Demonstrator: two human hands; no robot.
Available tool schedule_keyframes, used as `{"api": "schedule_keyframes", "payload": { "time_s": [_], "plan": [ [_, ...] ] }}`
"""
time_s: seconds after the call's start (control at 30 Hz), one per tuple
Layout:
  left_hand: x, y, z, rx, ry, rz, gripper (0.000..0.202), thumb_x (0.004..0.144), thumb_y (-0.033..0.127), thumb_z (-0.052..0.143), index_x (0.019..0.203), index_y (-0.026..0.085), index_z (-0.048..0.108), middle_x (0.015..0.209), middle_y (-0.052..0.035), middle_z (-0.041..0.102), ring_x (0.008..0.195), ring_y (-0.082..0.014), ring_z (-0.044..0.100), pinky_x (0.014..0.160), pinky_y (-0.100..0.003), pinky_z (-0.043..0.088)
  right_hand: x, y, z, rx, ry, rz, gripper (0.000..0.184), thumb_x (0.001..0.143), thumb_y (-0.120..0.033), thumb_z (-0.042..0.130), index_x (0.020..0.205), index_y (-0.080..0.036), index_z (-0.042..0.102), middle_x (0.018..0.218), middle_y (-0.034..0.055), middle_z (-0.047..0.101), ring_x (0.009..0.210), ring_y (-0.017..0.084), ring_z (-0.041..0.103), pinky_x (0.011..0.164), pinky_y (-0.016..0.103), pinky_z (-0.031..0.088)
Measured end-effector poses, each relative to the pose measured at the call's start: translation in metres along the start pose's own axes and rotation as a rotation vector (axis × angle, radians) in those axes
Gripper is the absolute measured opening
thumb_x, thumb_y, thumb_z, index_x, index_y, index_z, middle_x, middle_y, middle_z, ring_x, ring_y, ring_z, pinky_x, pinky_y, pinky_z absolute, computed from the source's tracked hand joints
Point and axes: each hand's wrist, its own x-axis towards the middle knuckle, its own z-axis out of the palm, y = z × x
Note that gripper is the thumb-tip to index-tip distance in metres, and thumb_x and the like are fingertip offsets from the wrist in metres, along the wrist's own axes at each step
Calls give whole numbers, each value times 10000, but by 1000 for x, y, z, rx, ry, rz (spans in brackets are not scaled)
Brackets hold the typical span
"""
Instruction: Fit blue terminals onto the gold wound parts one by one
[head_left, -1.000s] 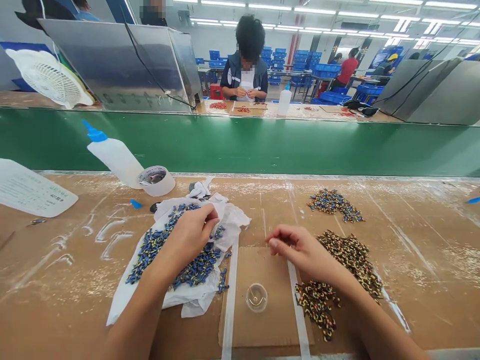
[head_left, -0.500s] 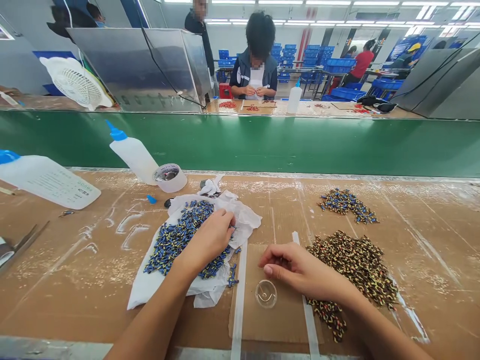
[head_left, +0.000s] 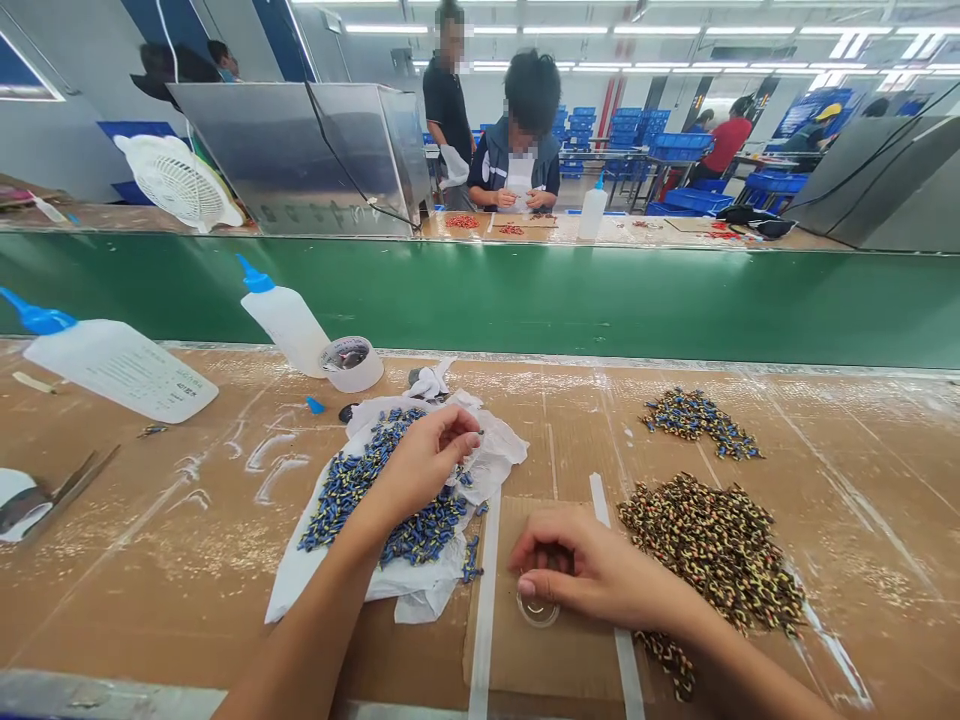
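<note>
Pinched between thumb and forefinger, my left hand [head_left: 439,455] has a small dark part at its tips, too tiny to make out. That hand hovers over a heap of small blue-and-yellow parts [head_left: 341,495], which lies on white crumpled paper [head_left: 292,575]. My right hand [head_left: 577,560] is over a cardboard pad [head_left: 555,665], its fingers loosely curled and the thumb apart from them. The thumb partly covers a small clear round dish [head_left: 541,615], where a thin curved line shows inside. A bigger heap of dark brown-and-yellow parts [head_left: 712,550] lies right of the right hand.
A smaller blue-and-yellow pile [head_left: 701,420] lies at the back right. White squeeze bottles [head_left: 124,370] with blue nozzles, a tape roll [head_left: 351,365] and tweezers [head_left: 79,485] are at left. A green divider [head_left: 525,300] runs behind; a co-worker [head_left: 517,150] sits beyond it.
My left hand has lifted slightly off the blue-and-yellow heap with a small part at its fingertips. My right hand has lowered onto the clear dish's edge. The view has shifted slightly.
</note>
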Motion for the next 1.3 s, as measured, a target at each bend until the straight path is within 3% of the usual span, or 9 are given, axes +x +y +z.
{"api": "schedule_keyframes", "payload": {
  "time_s": [0.1,0.4,0.63,0.8,0.93,1.03,1.17,1.3],
  "plan": [
    [1,1,9,-198,-40,-64,161,847,295,549,918,153,579,775,-25,617,680,-142,564,620,-258,462,1,-1,2,-42,16,-16,63,874,-200,628,830,-165,656,769,-15,616,659,95,520,580,196,383],
    [2,-8,10,-256,-42,-132,239,821,304,611,976,124,633,865,-68,679,750,-158,623,699,-298,523,-1,3,-4,-60,9,-15,68,876,-229,629,854,-173,663,806,2,633,671,112,529,578,216,391],
    [-1,-1,11,-466,-121,-193,226,767,274,701,944,138,669,909,-73,714,847,-171,672,856,-355,529,-1,5,-5,-55,10,0,75,878,-232,628,855,-172,665,804,5,633,670,110,525,585,216,395],
    [-2,-2,13,-636,-124,-337,240,793,254,698,989,118,669,941,-96,724,858,-161,693,892,-313,522,-1,8,-7,-50,4,9,86,872,-247,640,835,-170,653,762,-11,612,643,101,500,565,210,375],
    [-1,-3,16,-689,-100,-409,212,790,245,705,934,95,662,887,-95,726,786,-137,695,826,-260,536,-2,7,-9,-51,3,1,111,876,-267,641,826,-168,637,789,-9,613,658,105,512,574,213,382],
    [-2,-2,21,-637,-145,-374,216,798,288,693,884,95,649,811,-71,715,678,-110,672,707,-223,535,-3,5,-10,-47,-2,-8,128,880,-275,640,816,-165,624,829,5,621,702,118,537,603,223,403],
    [-4,1,31,-381,-196,-239,224,831,334,621,784,116,619,683,-28,662,527,-103,589,531,-220,478,-3,3,-9,-66,-6,-24,117,878,-259,646,811,-168,616,864,12,617,741,127,554,627,228,415],
    [-8,4,42,-59,-218,-86,160,831,265,567,784,140,656,635,-1,622,567,-123,565,553,-227,432,-4,1,-8,-126,7,-29,100,851,-212,679,792,-174,609,831,-7,597,725,119,539,617,219,396]
  ]
}}
